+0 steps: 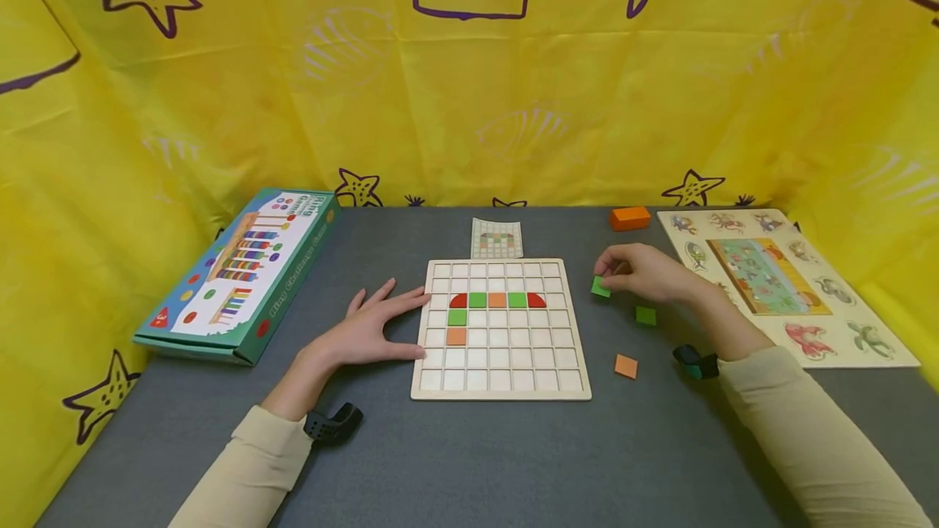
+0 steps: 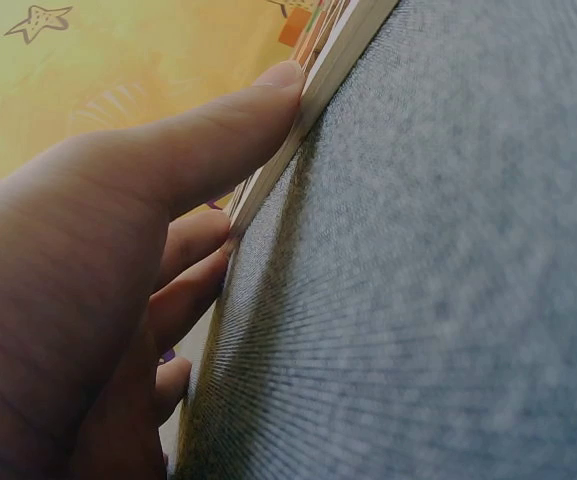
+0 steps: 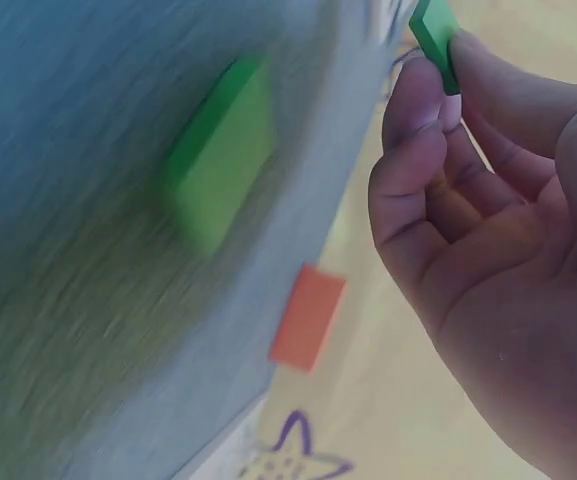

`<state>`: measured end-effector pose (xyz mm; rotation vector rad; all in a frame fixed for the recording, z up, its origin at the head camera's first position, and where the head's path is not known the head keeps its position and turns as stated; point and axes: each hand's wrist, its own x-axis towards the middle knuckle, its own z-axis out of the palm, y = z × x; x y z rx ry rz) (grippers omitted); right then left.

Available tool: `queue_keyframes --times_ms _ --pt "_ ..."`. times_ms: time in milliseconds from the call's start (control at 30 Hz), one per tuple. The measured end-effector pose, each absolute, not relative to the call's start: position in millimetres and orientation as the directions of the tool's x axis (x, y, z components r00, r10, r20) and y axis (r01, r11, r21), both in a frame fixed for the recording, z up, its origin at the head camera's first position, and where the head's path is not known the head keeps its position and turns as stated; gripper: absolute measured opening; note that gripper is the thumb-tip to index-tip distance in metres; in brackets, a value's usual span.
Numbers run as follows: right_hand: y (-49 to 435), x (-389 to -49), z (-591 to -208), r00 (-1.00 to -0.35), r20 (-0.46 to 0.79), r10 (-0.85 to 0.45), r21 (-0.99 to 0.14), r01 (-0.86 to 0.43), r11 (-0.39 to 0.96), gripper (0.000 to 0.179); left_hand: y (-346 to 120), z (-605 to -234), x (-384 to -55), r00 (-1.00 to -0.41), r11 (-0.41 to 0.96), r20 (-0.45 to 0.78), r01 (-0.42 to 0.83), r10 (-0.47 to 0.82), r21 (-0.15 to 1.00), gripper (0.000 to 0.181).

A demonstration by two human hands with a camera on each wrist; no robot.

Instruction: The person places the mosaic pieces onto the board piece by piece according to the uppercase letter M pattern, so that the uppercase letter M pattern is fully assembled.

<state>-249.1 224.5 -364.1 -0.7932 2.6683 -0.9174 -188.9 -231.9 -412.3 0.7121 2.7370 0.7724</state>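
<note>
A wooden grid board (image 1: 500, 395) lies flat on the table, with red quarter-round, green and orange tiles in some of its squares. My left hand (image 1: 368, 327) is spread at the board's left side, its thumb and fingertips touching that edge; the left wrist view shows the thumb (image 2: 228, 125) along the rim. To the right of the board, my right hand (image 1: 649, 274) pinches a green square tile (image 1: 600, 289) between thumb and fingers. In the right wrist view this green tile (image 3: 435, 42) is raised off the table. Near that hand lie another green tile (image 1: 645, 316) and an orange tile (image 1: 626, 366).
A small pattern card (image 1: 496, 239) touches the board's far edge. An orange block (image 1: 629, 218) stands at the back right, beside a sea-animal puzzle board (image 1: 851, 353). A boxed ring game (image 1: 242, 267) lies at the left. Yellow printed cloth (image 1: 455, 104) hangs around the table.
</note>
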Motion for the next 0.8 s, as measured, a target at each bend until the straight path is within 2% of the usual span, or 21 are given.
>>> queue_keyframes --times_ms 367,800 --pt "172 -251 -353 -0.801 -0.025 -0.598 -0.681 -0.424 0.597 0.01 -232 -412 -189 -0.862 0.749 -0.072 0.391 0.502 0.535 0.089" --pt "116 -250 -352 -0.714 -0.042 -0.699 -0.694 -0.482 0.535 0.009 -232 -413 -189 -0.861 0.748 -0.066 0.397 0.504 0.533 0.089"
